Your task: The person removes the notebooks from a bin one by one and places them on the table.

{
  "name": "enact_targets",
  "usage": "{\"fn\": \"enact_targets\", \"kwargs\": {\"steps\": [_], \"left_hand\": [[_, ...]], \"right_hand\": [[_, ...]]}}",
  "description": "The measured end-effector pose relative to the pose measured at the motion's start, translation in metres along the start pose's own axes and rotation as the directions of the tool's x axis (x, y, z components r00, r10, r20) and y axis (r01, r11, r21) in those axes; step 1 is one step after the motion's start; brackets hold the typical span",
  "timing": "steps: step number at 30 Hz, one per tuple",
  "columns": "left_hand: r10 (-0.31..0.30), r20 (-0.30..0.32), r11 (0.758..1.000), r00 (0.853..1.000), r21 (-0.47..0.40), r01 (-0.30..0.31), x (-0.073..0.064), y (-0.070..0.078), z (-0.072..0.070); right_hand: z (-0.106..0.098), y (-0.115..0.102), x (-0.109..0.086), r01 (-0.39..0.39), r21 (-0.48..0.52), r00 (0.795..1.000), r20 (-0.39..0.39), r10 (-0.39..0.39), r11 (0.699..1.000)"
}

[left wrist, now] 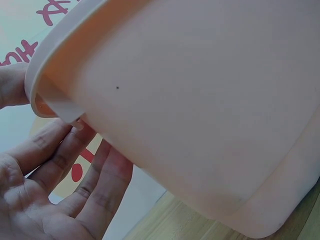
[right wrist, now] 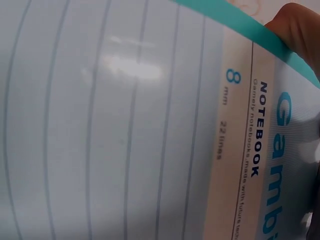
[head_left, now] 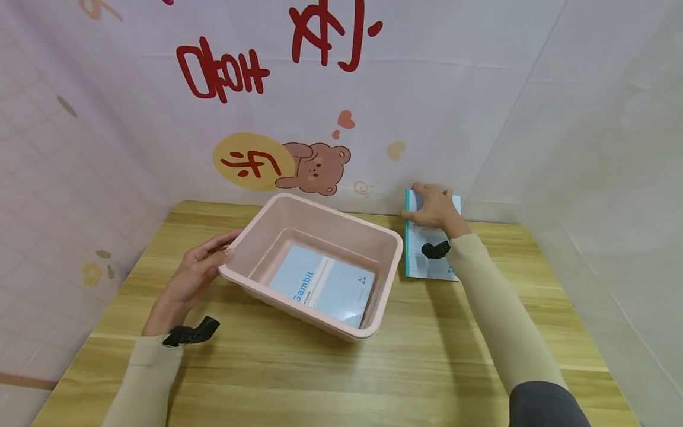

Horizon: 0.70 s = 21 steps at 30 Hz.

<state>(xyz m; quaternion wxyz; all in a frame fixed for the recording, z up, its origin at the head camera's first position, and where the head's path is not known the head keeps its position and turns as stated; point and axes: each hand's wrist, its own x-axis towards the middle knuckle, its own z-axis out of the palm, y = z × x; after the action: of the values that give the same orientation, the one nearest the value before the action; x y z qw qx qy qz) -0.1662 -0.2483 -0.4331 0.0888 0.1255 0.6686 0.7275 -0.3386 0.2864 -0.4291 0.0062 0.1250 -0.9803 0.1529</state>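
Observation:
My left hand [head_left: 194, 276] holds a pink plastic storage bin [head_left: 331, 231] at its left corner. In the left wrist view the thumb lies at the rim, and the fingers [left wrist: 112, 175] are against the outside wall. The bin leans a little, its lower edge close over the table. Inside, a pale blue Gambit notebook [head_left: 290, 273] lies flat on the bottom. To the right of the bin, my right hand [head_left: 433, 207] grips a second notebook [head_left: 418, 258] near its top, thumb at the teal spine [right wrist: 240, 17]. Its ruled-pattern cover fills the right wrist view.
Both objects are over a wood-grain table [head_left: 256, 379]. Behind it hangs a white printed backdrop [head_left: 453, 118] with a bear and red characters, close to the table's back edge. White sheeting [head_left: 603, 178] also encloses the sides. Black wrist devices [head_left: 192, 332] sit at both cuffs.

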Motion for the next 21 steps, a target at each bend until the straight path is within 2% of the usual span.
{"fn": "enact_targets", "kwargs": {"steps": [10,17,21], "left_hand": [[-0.011,-0.013,1.0,1.0,0.004,0.011,0.001,-0.001,-0.001],[0.0,-0.015,1.0,1.0,-0.013,0.0,0.001,0.0,0.002],[0.002,-0.03,1.0,1.0,-0.026,-0.003,0.0,-0.001,0.003]], "right_hand": [[0.024,0.0,-0.003,-0.008,-0.043,0.996,0.089,0.012,0.999],[0.037,0.005,-0.003,-0.01,-0.068,0.996,0.092,0.016,0.998],[0.044,0.007,-0.002,0.001,-0.034,0.996,0.086,0.002,0.999]]}}
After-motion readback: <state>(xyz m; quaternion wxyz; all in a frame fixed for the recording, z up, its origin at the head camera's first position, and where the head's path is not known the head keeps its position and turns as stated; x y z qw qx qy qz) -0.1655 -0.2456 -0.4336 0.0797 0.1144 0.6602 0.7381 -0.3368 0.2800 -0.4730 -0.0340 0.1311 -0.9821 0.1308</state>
